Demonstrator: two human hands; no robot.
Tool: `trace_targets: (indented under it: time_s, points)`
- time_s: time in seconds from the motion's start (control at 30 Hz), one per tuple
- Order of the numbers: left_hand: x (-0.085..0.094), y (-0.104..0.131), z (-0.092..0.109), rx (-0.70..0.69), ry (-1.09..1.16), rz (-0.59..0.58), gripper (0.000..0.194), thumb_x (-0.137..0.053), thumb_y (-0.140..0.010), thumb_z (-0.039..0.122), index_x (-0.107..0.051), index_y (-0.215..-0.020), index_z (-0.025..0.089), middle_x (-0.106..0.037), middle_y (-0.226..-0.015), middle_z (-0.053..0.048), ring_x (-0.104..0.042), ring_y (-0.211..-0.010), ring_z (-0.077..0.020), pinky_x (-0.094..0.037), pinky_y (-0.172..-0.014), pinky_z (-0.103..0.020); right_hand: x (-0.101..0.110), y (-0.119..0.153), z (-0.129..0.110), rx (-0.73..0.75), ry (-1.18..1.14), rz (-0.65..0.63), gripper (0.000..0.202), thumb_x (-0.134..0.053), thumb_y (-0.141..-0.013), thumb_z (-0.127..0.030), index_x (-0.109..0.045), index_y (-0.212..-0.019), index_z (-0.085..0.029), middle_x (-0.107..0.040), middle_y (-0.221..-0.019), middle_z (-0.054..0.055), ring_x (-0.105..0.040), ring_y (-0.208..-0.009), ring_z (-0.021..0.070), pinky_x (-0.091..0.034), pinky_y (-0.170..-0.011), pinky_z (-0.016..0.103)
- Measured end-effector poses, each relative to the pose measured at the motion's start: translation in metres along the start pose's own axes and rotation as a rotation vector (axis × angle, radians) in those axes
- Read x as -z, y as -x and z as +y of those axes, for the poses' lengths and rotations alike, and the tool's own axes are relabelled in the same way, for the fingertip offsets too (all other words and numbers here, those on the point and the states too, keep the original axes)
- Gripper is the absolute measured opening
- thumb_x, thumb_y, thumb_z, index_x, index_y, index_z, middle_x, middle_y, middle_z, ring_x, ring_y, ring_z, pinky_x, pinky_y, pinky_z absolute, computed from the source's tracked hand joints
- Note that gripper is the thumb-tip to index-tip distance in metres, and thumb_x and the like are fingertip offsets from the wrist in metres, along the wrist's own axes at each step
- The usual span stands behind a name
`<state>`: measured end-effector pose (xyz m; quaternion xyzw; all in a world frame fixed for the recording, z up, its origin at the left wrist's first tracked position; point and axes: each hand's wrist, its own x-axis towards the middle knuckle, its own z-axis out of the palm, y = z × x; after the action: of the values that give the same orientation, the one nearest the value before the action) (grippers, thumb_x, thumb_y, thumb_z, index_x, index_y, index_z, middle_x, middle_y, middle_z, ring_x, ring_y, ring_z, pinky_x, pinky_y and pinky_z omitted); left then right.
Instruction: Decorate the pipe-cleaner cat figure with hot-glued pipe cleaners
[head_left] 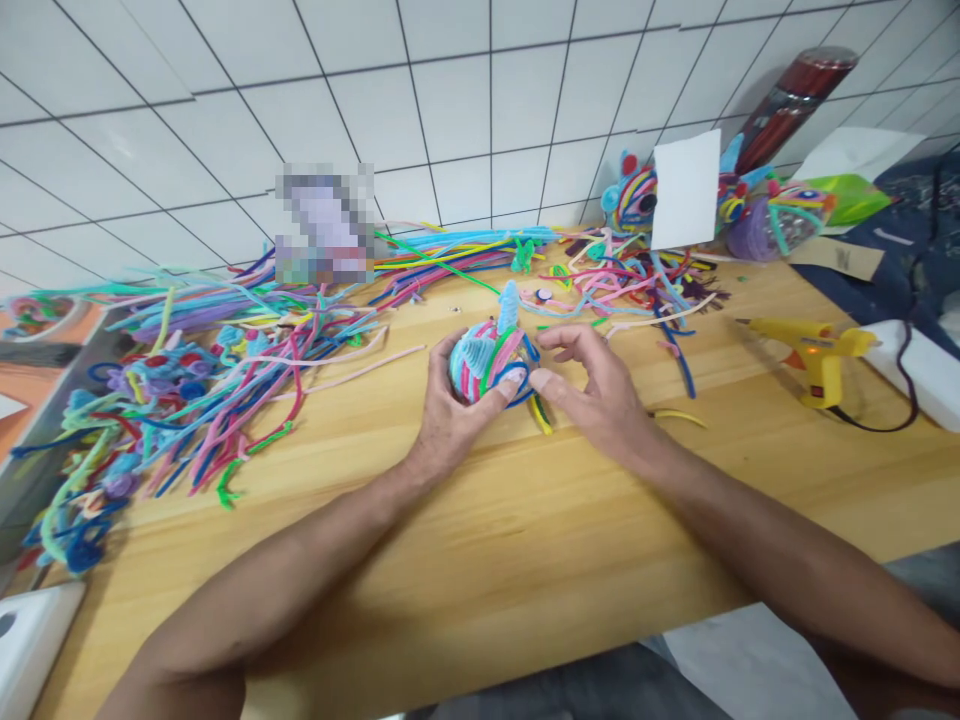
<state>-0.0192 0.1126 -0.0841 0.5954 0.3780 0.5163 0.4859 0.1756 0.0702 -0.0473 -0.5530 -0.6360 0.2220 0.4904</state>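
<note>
A round craft ball [471,362] wrapped in pink, light blue, green and dark blue pipe cleaners is held above the table, with light blue pointed pieces sticking up from it. My left hand [450,405] grips it from the left, thumb across the front on a dark blue loop. Close to its right side is my right hand [592,385], fingers curled, with a gap between thumb and index finger. The right thumb tip is near the dark blue strand; whether it touches is unclear. A yellow and black pipe cleaner piece [541,414] shows below the ball.
Loose pipe cleaners [247,390] lie heaped on the left, with more along the tiled wall. A yellow glue gun [814,355] and its cord are at right. Finished-looking colourful crafts [634,198], a white card [686,190] and a red thermos [799,100] stand behind.
</note>
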Motion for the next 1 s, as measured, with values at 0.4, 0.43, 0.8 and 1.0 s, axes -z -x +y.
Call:
trace_targets:
  time_s: [0.4, 0.43, 0.8, 1.0]
  points:
    - [0.003, 0.001, -0.003, -0.034, -0.059, -0.071, 0.083, -0.092, -0.080, 0.058, -0.048, -0.143, 0.028, -0.065, -0.146, -0.011, -0.069, -0.132, -0.0298, -0.057, -0.115, -0.050, -0.017, 0.005, 0.003, -0.130, -0.120, -0.004, 0.032, -0.074, -0.090, -0.041, -0.058, -0.113, -0.027, -0.069, -0.118, 0.006, -0.069, -0.100, 0.0240, -0.059, -0.089, 0.044]
    - [0.003, 0.001, -0.003, -0.040, -0.057, -0.073, 0.083, -0.092, -0.080, 0.058, -0.048, -0.143, 0.028, -0.065, -0.145, -0.011, -0.069, -0.131, -0.0297, -0.057, -0.115, -0.049, -0.019, 0.006, 0.003, -0.138, -0.139, -0.001, 0.032, -0.073, -0.090, -0.040, -0.056, -0.114, -0.027, -0.069, -0.119, 0.006, -0.069, -0.099, 0.0233, -0.059, -0.086, 0.043]
    - [0.005, -0.002, 0.002, 0.039, 0.074, -0.209, 0.088, -0.088, -0.081, 0.062, -0.044, -0.149, 0.027, -0.059, -0.154, -0.014, -0.062, -0.141, -0.0329, -0.049, -0.124, -0.053, -0.024, 0.007, 0.005, -0.181, -0.188, 0.059, 0.035, -0.071, -0.088, -0.042, -0.053, -0.115, -0.028, -0.067, -0.121, 0.006, -0.066, -0.113, 0.0246, -0.058, -0.091, 0.040]
    - [0.004, -0.002, 0.000, 0.057, 0.069, -0.207, 0.088, -0.089, -0.080, 0.058, -0.043, -0.149, 0.028, -0.059, -0.156, -0.015, -0.062, -0.142, -0.0337, -0.051, -0.122, -0.054, -0.023, 0.007, 0.004, -0.203, -0.190, 0.056, 0.036, -0.072, -0.087, -0.042, -0.053, -0.114, -0.027, -0.067, -0.120, 0.007, -0.067, -0.112, 0.0248, -0.058, -0.088, 0.039]
